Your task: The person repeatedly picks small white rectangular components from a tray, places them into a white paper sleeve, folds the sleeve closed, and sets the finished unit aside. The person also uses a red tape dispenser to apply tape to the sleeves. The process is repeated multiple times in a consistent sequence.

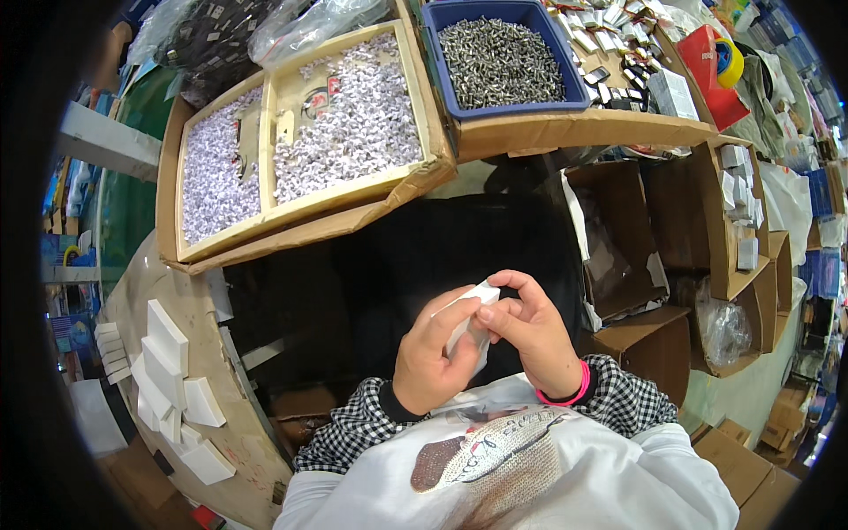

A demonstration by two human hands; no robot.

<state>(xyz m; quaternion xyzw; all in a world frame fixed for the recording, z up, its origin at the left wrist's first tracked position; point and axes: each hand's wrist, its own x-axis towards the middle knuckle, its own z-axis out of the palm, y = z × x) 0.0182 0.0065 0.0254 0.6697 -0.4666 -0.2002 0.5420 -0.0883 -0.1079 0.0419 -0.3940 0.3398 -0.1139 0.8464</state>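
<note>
A small white box point(479, 294) is held upright between my hands, in front of my chest. My left hand point(431, 358) wraps round its side, fingers and thumb closed on it. At the box's top end, my right hand point(534, 340) pinches with thumb and index finger. Whether the box's flap is open or closed cannot be made out, since the fingers cover much of it. To the left, several similar white boxes point(163, 367) lie in a loose pile on a worn board point(238, 433).
Ahead stands a wooden tray point(265, 150) of small white pieces. Beside it sits a blue bin point(521, 110) of small metal parts. At the right are cardboard boxes point(649, 340), and small white boxes point(740, 190) on a ledge. A yellow tape roll point(730, 62) rests by a red object.
</note>
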